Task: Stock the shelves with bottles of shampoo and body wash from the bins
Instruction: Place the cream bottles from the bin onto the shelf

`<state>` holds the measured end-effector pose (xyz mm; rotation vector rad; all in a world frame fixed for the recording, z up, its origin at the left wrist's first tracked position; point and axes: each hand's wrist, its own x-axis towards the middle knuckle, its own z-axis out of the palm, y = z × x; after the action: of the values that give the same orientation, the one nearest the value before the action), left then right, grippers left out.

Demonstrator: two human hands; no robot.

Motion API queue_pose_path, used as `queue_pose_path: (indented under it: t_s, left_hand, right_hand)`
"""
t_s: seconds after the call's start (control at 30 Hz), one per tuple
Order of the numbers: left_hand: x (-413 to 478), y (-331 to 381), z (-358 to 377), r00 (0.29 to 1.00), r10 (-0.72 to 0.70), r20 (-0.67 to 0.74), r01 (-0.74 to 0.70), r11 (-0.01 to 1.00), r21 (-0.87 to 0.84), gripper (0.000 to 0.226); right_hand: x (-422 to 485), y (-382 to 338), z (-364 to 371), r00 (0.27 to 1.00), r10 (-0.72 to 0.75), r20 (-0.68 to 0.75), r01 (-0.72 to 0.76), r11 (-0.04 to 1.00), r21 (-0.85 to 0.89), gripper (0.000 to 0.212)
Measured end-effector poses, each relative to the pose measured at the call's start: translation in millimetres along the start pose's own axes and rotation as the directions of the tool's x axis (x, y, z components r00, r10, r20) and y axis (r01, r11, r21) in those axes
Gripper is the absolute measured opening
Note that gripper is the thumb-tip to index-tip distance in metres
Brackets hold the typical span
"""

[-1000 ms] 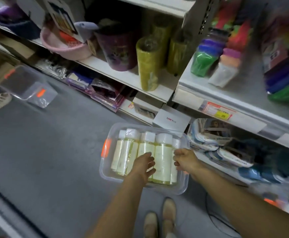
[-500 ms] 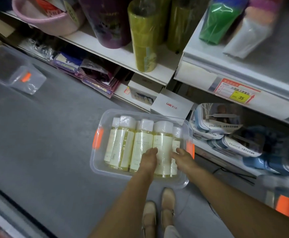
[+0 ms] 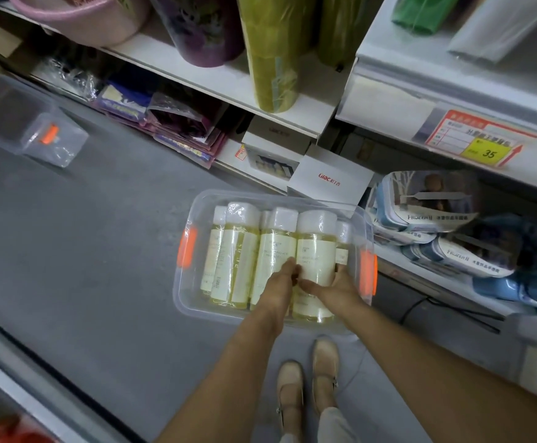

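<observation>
a clear plastic bin (image 3: 181, 292) with orange latches sits on the grey floor (image 3: 85, 251) at the centre of the frame, just in front of the store shelving. inside it lie shrink-wrapped bottles (image 3: 245, 251) of yellow liquid, side by side, with their white caps towards the top of the frame. both arms reach in from the bottom edge. the right hand (image 3: 337, 290) grips the second bottle from the right (image 3: 316, 247): its thumb lies across the lower part of the pale label and its fingers curl round the bottle's right side. the left hand (image 3: 278, 284) has its fingers bent, the tips pressed at the seam between that same bottle and its left neighbour; whether they have a hold on it cannot be told. the bottle is still lying in the bin.

beige shoes (image 3: 305, 388) stand just below the bin. a white lilac box (image 3: 331, 183) sits just above it, and frozen ii packs (image 3: 427, 203) are stacked at right centre. a second clear bin (image 3: 30, 123) is on the floor at upper left. at the top, a white shelf (image 3: 197, 75) holds yellow-green rolls (image 3: 273, 59) and a purple bucket (image 3: 203, 27). a red price tag (image 3: 478, 139) marked 35 is at upper right.
</observation>
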<state>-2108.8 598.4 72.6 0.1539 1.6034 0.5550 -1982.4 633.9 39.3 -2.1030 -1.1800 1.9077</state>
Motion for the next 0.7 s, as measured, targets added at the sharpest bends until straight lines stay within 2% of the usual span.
queue_pose_path:
  t_s: [0.07,0.2,0.23,0.37,0.47,0.7]
  left_hand:
    - [4.0,-2.1,0.5,1.0,-0.005,0.018,0.005,1.0,-0.021,0.037]
    - [-4.9,-0.4,8.0,0.999,-0.007,0.053,0.01,0.998,-0.068,0.035]
    - [-6.8,0.5,9.0,0.998,-0.002,0.067,0.007,0.997,-0.078,0.035]
    - [-3.2,0.4,8.1,0.996,0.021,0.083,-0.012,0.995,-0.102,0.038]
    - [-0.7,-1.2,8.9,0.996,0.025,0.089,-0.015,0.994,-0.11,0.041]
    - [-6.4,19.2,22.8,0.997,-0.074,0.013,0.075,0.995,-0.07,0.047]
  right_hand:
    - [2.2,-1.1,-1.2,1.0,0.012,-0.002,-0.012,1.0,-0.01,0.085]
    - [10.2,6.1,-4.9,1.0,-0.022,0.016,0.022,1.0,0.009,0.094]
    - [10.0,6.0,-6.1,0.999,-0.028,0.022,0.028,1.0,0.012,0.091]
    - [6.1,3.1,-11.0,0.998,-0.063,0.028,0.062,0.998,0.007,0.058]
    - [7.4,3.8,-17.8,0.994,-0.085,0.062,0.085,0.996,0.008,0.046]
    - [6.7,8.5,-33.8,0.989,-0.076,0.128,0.076,0.997,0.008,0.045]
